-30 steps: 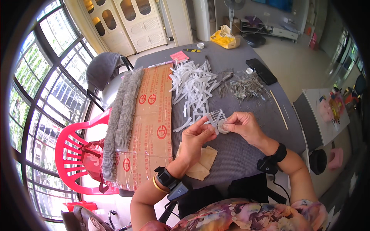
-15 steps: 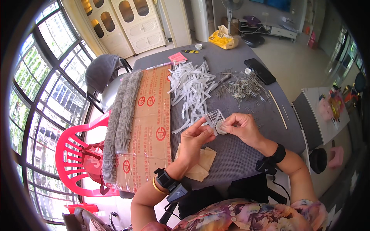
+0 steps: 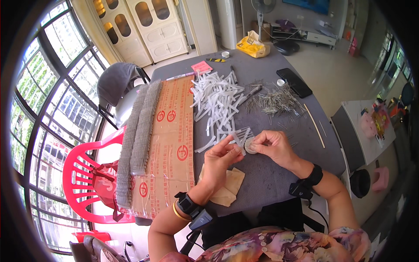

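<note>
My left hand [image 3: 222,159] pinches a white plastic strip [image 3: 237,140] between thumb and fingers. Several thin metal pins [image 3: 245,132] stick out of the strip in a row, like a comb. Close to its right, my right hand [image 3: 276,149] has thumb and forefinger pressed together; what they hold, if anything, is too small to make out. A small pale round disc [image 3: 250,146] lies by the right fingertips, partly covered by them. Beyond both hands, loose white strips [image 3: 216,98] are heaped, and a pile of metal pins [image 3: 277,101] lies to the right.
Cardboard [image 3: 168,174] at the left carries long grey ribbed rows [image 3: 146,131]. A folded beige cloth [image 3: 229,187] lies near the table's front edge. Rightward are a black phone [image 3: 294,82] and a thin wooden stick [image 3: 315,124]; a yellow packet [image 3: 253,44] sits at the far edge.
</note>
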`<control>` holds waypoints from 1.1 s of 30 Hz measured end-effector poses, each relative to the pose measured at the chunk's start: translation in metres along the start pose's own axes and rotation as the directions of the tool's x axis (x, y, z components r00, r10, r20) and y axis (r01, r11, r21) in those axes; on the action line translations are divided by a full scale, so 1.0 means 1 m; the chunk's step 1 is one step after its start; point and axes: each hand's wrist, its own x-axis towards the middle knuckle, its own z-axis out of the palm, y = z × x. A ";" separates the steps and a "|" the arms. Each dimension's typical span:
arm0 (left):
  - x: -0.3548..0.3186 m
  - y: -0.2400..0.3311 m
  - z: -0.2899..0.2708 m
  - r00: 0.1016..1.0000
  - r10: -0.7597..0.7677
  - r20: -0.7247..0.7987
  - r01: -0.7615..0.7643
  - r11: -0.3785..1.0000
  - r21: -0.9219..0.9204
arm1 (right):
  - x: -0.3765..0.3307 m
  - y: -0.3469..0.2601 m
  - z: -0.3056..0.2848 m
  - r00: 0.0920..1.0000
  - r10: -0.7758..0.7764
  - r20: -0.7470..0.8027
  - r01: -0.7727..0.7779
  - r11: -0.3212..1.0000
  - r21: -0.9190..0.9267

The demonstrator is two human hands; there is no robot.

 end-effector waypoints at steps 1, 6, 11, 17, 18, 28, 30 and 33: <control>0.000 0.000 0.000 1.000 0.020 -0.007 -0.020 0.999 0.029 | 0.000 0.001 0.000 1.000 -0.002 -0.002 0.002 1.000 0.000; -0.001 -0.002 0.000 0.997 0.075 -0.002 -0.075 0.995 0.072 | 0.000 -0.003 0.003 0.999 0.037 0.001 -0.037 0.994 0.099; 0.001 -0.006 0.002 0.978 0.197 0.065 -0.206 0.953 0.222 | 0.000 -0.001 -0.003 0.999 0.047 0.024 -0.048 0.999 0.005; 0.009 -0.005 -0.010 0.997 0.071 0.037 -0.076 0.985 0.154 | 0.015 -0.042 -0.049 0.992 -0.026 0.127 0.088 0.857 -0.508; 0.010 -0.004 -0.009 0.999 0.048 0.020 -0.051 0.990 0.132 | 0.013 -0.050 -0.068 0.989 0.034 0.145 0.067 0.770 -0.635; 0.009 0.003 -0.003 0.999 -0.006 0.032 0.002 0.991 0.130 | -0.017 -0.026 -0.113 0.955 0.212 0.207 0.082 0.484 -0.871; 0.009 0.006 0.003 0.999 -0.038 -0.003 0.038 0.994 0.103 | -0.014 -0.023 -0.106 0.968 0.154 0.197 0.110 0.443 -0.890; 0.005 0.007 -0.002 0.998 -0.045 -0.037 0.049 0.992 0.118 | 0.000 -0.014 -0.100 0.976 -0.004 0.218 0.199 0.424 -0.883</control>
